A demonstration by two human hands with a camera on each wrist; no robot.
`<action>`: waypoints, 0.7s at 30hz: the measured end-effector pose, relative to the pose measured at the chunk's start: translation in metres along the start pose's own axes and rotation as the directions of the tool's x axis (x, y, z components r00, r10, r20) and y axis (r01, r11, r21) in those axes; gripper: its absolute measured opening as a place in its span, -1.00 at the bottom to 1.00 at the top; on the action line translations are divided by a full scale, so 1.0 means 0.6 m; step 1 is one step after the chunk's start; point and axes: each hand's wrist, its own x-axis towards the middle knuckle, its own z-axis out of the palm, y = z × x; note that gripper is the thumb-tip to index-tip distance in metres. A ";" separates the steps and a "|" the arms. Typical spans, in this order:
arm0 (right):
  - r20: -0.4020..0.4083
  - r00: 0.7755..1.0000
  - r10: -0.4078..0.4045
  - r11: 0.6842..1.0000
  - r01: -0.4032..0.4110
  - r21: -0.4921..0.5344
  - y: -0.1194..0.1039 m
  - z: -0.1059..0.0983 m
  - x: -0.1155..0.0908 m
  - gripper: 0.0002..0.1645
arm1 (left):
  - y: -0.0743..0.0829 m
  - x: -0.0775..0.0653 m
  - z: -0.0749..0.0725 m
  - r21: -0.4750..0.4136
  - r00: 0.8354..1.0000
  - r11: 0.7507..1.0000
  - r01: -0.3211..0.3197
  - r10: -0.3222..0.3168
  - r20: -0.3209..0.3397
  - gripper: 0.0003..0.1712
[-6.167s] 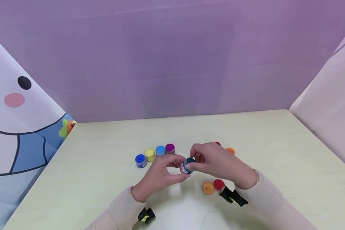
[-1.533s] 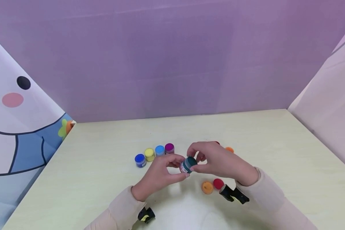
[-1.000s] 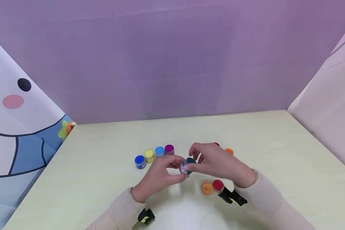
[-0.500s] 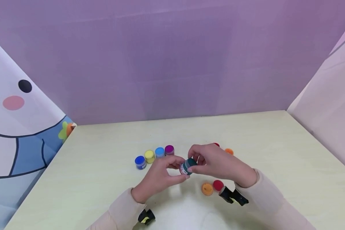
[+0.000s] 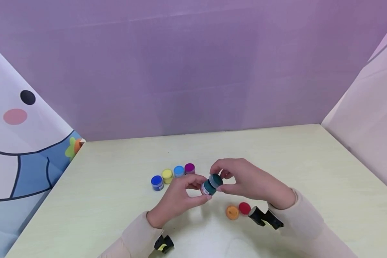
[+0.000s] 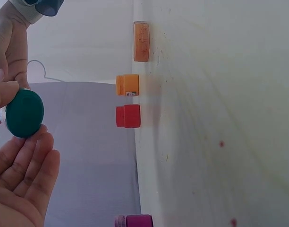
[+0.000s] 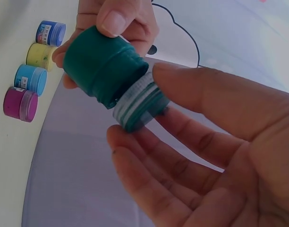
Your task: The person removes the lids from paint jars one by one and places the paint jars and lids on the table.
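Well short of the far edge of the table (image 5: 116, 200), the left hand (image 5: 178, 195) is pinching the raised green jar (image 7: 97, 66), its axis pointing toward the right hand (image 5: 248, 179), which is holding the lid (image 7: 139, 103) by the rim, tilted just beside the jar's mouth.

In the head view, the green jar (image 5: 208, 188) bears print too small to read; left beyond it, the left hand (image 5: 179, 198) hides the base of the purple pot (image 5: 189, 168). In the right wrist view, the right hand (image 7: 250, 165) holding the lid (image 7: 139, 105) is cut off right of the jar, whose inside is hidden.
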 end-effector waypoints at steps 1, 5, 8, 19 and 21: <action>-0.004 1.000 0.001 1.000 -0.001 0.001 0.000 -0.001 0.000 -0.71 | 0.000 0.000 0.000 -0.001 1.000 1.000 -0.006 0.006 0.001 -0.68; -0.013 1.000 0.013 1.000 -0.013 -0.001 0.001 -0.003 -0.001 -0.70 | 0.001 0.000 0.000 -0.009 1.000 1.000 0.003 -0.003 -0.006 -0.67; -0.014 1.000 0.019 1.000 -0.019 -0.008 0.000 -0.005 0.000 -0.69 | 0.001 -0.001 -0.002 -0.012 1.000 1.000 0.021 -0.021 -0.019 -0.66; -0.038 0.998 0.048 0.997 -0.050 -0.064 -0.002 -0.023 -0.010 -0.68 | -0.005 0.000 -0.004 -0.023 0.999 1.000 -0.003 0.002 -0.043 -0.65; -0.041 0.997 0.058 0.996 -0.061 -0.062 0.001 -0.026 -0.013 -0.68 | -0.006 0.000 -0.004 -0.025 0.999 1.000 0.001 -0.002 -0.047 -0.64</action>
